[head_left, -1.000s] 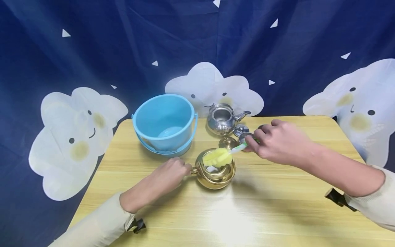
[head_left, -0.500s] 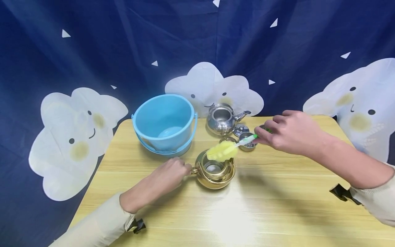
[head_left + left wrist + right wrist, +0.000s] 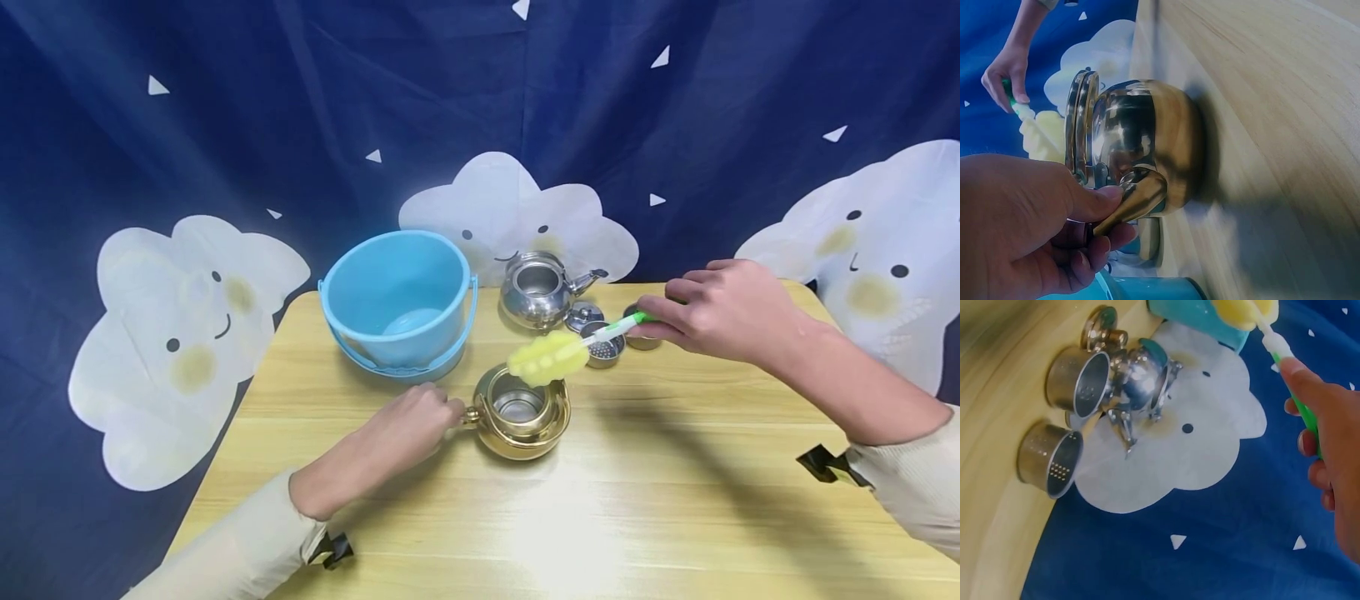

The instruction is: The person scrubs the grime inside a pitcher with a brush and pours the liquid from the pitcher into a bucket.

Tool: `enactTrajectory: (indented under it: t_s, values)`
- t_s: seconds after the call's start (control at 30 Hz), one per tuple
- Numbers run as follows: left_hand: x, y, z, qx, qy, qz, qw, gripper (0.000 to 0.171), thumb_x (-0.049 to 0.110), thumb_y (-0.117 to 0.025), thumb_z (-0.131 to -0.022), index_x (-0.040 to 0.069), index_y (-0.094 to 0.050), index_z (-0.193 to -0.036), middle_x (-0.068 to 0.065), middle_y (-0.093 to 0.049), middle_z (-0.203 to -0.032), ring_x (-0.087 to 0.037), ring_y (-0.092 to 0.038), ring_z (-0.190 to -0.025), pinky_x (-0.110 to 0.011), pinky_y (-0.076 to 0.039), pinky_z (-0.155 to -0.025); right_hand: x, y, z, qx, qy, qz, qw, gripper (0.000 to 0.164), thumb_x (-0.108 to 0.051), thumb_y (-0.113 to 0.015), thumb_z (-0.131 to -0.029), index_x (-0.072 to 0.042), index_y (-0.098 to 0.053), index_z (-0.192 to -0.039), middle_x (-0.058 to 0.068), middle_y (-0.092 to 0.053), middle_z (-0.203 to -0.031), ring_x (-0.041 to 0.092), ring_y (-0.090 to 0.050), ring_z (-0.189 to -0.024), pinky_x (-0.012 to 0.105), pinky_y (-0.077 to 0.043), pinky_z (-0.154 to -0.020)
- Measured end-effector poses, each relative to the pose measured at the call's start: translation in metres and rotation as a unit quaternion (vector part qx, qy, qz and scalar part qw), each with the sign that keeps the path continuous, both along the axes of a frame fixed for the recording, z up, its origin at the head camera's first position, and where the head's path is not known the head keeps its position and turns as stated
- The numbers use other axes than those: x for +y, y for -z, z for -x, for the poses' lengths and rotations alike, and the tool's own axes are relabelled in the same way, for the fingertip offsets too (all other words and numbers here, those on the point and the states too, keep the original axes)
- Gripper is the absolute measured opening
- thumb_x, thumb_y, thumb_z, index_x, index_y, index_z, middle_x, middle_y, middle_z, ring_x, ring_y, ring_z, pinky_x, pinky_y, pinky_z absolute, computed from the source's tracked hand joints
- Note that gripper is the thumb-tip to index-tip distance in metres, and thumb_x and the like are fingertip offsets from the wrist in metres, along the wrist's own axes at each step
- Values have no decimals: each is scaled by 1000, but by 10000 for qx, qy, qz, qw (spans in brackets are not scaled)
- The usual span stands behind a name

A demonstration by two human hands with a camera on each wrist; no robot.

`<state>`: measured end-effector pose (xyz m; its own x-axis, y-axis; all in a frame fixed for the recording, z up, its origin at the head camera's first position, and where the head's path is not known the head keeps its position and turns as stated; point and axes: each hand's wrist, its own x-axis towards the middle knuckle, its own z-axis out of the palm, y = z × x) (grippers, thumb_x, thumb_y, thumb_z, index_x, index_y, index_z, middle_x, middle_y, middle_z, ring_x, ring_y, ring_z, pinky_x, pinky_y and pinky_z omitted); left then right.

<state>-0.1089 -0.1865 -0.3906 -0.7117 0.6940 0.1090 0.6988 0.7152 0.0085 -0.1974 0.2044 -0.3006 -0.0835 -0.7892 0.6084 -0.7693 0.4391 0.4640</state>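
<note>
My left hand (image 3: 408,425) grips the spout of a gold teapot (image 3: 521,446), which stands lidless on the wooden table. The left wrist view shows the thumb and fingers pinching that spout (image 3: 1138,197). Its handle is folded down around the open mouth, and the metal inside shows. My right hand (image 3: 723,312) holds a sponge bottle brush by its green and white handle (image 3: 618,327). The brush's yellow sponge head (image 3: 551,358) is raised above the teapot, overlapping the far rim of the mouth in the head view.
A light blue bucket (image 3: 393,354) stands at the back left. Beside it sits a lidless silver teapot (image 3: 534,310) with its lid (image 3: 583,317). Two metal strainers (image 3: 1079,381) and a gold lid (image 3: 1100,328) lie near. A blue cloud-print curtain (image 3: 337,100) hangs behind.
My right hand has moved up and to the right, lifting the sponge head up from the teapot's mouth. The left hand and the gold teapot have stayed in place.
</note>
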Motion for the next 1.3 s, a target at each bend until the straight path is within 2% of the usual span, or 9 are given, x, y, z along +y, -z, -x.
enactTrajectory:
  t_s: [0.3,0.57,0.7,0.97,1.2,1.3]
  values:
    - [0,1,-1,-10,-29,-6,10000,6,8,-76,-89,9,-75,-83,-1,-66,-70,-14,-57,-61,-23,-49,-57,17,13,5,-244,389,174,9988,57,-57,-43,-107,-13,-67,-78,-8,-49,-52,10,-39,-40,26,-21,-38]
    - [0,0,-2,-37,-74,16,10000,8,9,-75,-90,9,-74,-83,-2,-65,-69,-14,-56,-60,-23,-49,-56,35,30,7,-498,808,402,9947,66,-64,-36,-106,-17,-66,-71,-11,-49,-52,3,-28,-41,21,-14,-40]
    - [0,0,-1,-39,-55,31,10000,8,10,-75,-91,9,-75,-84,-2,-65,-69,-14,-56,-61,-22,-49,-56,43,39,6,-680,977,618,9910,69,-67,-35,-105,-18,-66,-68,-13,-45,-52,-1,-25,-43,19,-13,-40]
    - [0,-1,-1,11,-26,41,10000,7,8,-76,-89,8,-74,-83,-2,-65,-69,-14,-56,-60,-22,-48,-56,64,64,5,-1332,1203,994,9787,69,-71,-38,-102,-17,-63,-68,-11,-47,-52,-4,-24,-46,19,-14,-40]
    - [0,-2,-1,9,-21,26,10000,7,9,-76,-90,8,-75,-83,-2,-66,-69,-14,-57,-61,-23,-49,-56,82,89,5,-1784,1336,1071,9690,74,-72,-40,-101,-11,-74,-78,-2,-67,-60,10,-46,-41,24,-26,-36]
    - [0,-2,0,35,-10,39,10000,6,10,-76,-91,9,-75,-84,-2,-67,-70,-14,-57,-61,-23,-49,-57,85,100,4,-1892,1312,1092,9670,73,-72,-40,-101,-11,-75,-79,0,-70,-62,13,-51,-42,26,-31,-36]
